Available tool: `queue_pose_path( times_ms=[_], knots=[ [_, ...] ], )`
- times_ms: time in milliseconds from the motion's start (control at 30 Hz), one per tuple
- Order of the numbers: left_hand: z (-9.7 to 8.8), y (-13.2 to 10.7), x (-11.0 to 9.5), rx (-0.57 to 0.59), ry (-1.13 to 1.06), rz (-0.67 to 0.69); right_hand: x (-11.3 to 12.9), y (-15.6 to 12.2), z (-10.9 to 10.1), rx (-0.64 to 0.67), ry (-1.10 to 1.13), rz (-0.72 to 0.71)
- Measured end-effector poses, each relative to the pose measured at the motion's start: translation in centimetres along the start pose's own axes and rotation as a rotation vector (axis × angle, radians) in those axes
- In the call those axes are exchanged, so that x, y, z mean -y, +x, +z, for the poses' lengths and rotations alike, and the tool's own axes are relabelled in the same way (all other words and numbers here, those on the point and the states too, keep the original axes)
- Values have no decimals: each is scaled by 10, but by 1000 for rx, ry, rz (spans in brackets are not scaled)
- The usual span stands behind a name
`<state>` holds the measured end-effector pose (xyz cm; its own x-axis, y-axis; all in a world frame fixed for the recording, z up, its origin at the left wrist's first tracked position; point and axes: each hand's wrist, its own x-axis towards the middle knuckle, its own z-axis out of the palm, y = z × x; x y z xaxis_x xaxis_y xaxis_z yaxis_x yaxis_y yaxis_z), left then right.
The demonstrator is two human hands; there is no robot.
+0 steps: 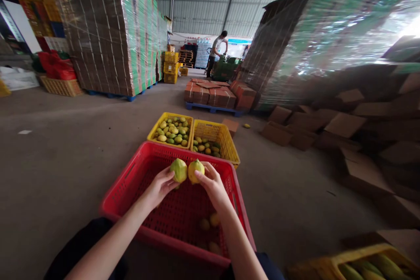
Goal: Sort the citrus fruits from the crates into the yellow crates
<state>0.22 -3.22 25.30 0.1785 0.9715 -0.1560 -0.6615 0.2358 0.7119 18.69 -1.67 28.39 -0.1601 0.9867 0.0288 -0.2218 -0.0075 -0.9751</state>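
Note:
Above a large red plastic crate (131,183), my two hands hold one fruit each, side by side. My left hand (163,183) has its fingers wrapped round a greenish-yellow lemon (179,169). In my right hand (211,180), thumb in front, is a yellower lemon (196,170) with a green tip. The two fruits almost meet. A few yellow fruits (210,221) lie in the crate's lower right, partly behind my right forearm. Just beyond stand two yellow crates: the left crate (153,129) is full of yellow and green lemons (173,130), the right crate (231,144) only partly filled.
Flattened cartons (328,122) are heaped on the right. At lower right, a yellow crate (331,267) holds long green fruit. Ahead, bundled cardboard (210,94) rests on a blue pallet (213,108). Tall wrapped stacks (98,30) flank the floor. Farther back, a person (216,50) bends over green goods.

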Motion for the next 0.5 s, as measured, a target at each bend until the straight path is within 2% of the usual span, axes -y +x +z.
queue_pose_path(
  times_ms=[67,200,367,500],
  knots=[
    [1,-1,0,-49,-120,-73,-2,0,1,14,86,80],
    [9,-4,-5,-166,-305,-116,-14,2,8,3,172,205],
    [16,-5,-10,-333,-262,-162,-29,3,27,1,297,347],
    [17,-5,-10,-421,-281,-117,-32,2,36,-35,319,325]
  ],
)
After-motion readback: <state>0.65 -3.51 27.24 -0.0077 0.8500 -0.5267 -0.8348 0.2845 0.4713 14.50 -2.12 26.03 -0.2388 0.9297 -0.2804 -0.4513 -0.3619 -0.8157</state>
